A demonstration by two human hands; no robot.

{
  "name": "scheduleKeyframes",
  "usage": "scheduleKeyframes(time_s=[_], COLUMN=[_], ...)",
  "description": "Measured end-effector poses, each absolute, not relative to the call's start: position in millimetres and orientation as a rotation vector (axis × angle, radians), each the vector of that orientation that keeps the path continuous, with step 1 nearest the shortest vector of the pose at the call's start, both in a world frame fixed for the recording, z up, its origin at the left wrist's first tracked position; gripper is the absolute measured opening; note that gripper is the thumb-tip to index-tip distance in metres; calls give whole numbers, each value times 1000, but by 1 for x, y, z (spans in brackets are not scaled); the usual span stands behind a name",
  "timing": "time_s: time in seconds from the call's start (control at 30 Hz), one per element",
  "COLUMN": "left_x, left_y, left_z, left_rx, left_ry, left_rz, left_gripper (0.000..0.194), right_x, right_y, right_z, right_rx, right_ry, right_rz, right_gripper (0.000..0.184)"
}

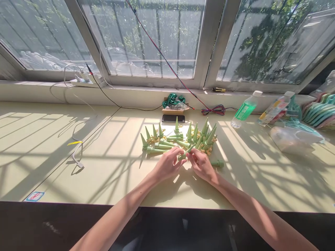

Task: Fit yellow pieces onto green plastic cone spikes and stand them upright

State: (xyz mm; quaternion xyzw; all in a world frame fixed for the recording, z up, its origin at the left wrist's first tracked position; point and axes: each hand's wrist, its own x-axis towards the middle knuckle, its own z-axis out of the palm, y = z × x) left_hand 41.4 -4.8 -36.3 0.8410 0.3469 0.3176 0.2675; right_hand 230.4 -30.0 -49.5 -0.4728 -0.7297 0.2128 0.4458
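Observation:
My left hand (169, 162) and my right hand (202, 165) meet over the table, fingers pinched on one green cone-tipped plastic piece (188, 150). The fingers cover part of it, and it leans to the upper right. Just beyond my hands spreads a group of similar pieces: some pointed green cones (144, 141) stand upright, while several green tubes (157, 150) lie flat among them. Small yellowish parts (209, 150) sit around the cones on the right. Beside my right hand lies another green tube (217, 163).
Behind the pieces are a black phone (173, 118) and a small box (174, 112) of green material. A bottle (244, 109), another bottle (276, 108) and a plastic bag (293, 137) stand at right. A white cable (75, 153) trails across the left; coiled wire (214, 110) lies by the sill.

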Motion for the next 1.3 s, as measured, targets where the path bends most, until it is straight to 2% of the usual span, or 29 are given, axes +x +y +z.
scheduleKeyframes(time_s=[0.37,0.53,0.77,0.93,1.07,1.3], left_x=[38,39,37,33,29,26], left_y=[-2,-1,5,10,12,15], left_z=[-36,-36,-35,-32,-30,-35], left_rx=[2287,2330,2242,2012,1867,1859], left_ry=[947,939,1079,1208,1217,1268], left_rz=[785,800,1048,1227,1257,1350], left_gripper=[15,15,7,21,29,31], right_x=[231,230,229,230,230,213], right_y=[-29,-29,-33,-33,-24,-3], right_z=[-51,-54,-55,-45,-28,-18], right_rx=[-1035,-1113,-1179,-1222,-1263,-1294], right_ry=[-1929,-1930,-1936,-2231,-2429,-2574], right_rz=[495,460,316,123,-7,-94], right_gripper=[27,23,24,27,22,23])
